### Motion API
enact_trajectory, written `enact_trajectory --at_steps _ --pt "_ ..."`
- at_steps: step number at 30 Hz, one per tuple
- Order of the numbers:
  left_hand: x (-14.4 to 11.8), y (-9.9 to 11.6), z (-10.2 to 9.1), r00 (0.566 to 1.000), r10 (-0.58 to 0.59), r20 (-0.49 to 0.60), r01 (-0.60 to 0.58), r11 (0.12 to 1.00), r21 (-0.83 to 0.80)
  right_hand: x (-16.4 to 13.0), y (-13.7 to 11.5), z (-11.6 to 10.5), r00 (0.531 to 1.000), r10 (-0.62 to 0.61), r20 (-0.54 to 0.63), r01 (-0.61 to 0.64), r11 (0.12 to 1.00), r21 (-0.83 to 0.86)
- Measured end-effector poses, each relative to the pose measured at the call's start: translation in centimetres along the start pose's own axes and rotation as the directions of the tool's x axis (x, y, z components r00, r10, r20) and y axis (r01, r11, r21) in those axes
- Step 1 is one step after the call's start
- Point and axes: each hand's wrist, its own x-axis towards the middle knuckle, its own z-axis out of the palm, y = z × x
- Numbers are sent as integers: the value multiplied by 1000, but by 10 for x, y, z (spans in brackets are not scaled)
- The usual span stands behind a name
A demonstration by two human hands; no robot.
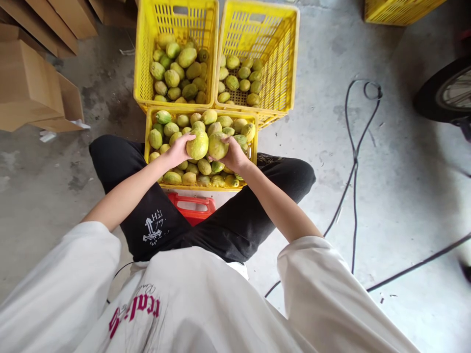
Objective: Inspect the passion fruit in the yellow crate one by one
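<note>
As hands grip fruit — left hand (pixel 177 151) | right hand (pixel 232 156) palms hidden

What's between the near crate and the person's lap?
In the head view, a red stool edge shows between the near crate and the black shorts.

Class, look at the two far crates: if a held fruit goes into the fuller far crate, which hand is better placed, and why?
Probably the left hand. It grips a fruit over the near crate, and the fuller far crate stands ahead on its side. The right hand, holding its own fruit, would have to cross over.
</note>
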Motion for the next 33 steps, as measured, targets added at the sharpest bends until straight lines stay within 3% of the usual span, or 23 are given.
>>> enact_trajectory --at_steps 5,12,17,24,29,33 --pt "0 3 -1 999 -27 -42 28 999 31 -6 -9 7 1000 -16 27 15 1000 21" --pt "-1 2 0 998 -44 -39 42 998 -45 -5 -11 9 998 -26 66 26 1000 1" --pt "-4 2 -2 1000 17 -23 -18 1000 -20 -6 -9 10 996 -85 14 86 996 -19" --pt "-3 0 -9 998 55 -22 -55 998 5 -14 -4 11 990 -81 113 78 997 28" --pt "0 -4 -11 996 57 -61 -53 997 62 -18 -4 17 994 -71 81 69 997 30" --pt "-4 -2 -7 997 52 -56 -49 997 65 -17 -3 19 988 -141 54 144 989 -42"
